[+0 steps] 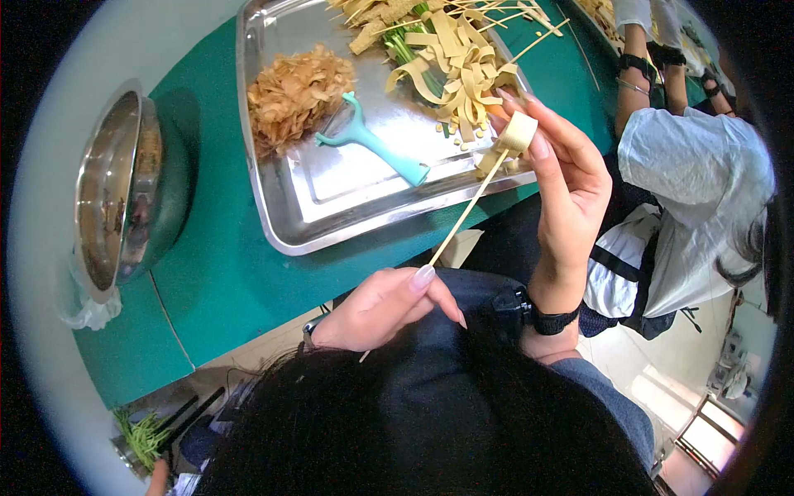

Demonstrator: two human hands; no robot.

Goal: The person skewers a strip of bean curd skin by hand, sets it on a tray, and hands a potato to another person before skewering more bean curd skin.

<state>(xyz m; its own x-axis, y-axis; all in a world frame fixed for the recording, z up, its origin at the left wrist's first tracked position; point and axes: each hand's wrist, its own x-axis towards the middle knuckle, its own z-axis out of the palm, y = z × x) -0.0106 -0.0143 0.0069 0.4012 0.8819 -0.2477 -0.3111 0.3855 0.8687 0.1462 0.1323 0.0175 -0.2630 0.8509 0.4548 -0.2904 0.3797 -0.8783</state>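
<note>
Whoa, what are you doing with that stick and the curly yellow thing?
The left hand holds a thin stick, and the right hand pinches a folded pale yellow strip at its far end. I can't tell how far the stick goes in. On the metal tray lie a pile of loose yellow strips, a heap of brown flakes and a light green peeler that nobody is holding. Another person is off to the right.

A metal bowl (107,198) stands by the green table's (223,281) left edge; a turquoise peeler (374,142) lies beside brown shavings (294,95). A pale-shirted person (695,165) appears at right.
</note>
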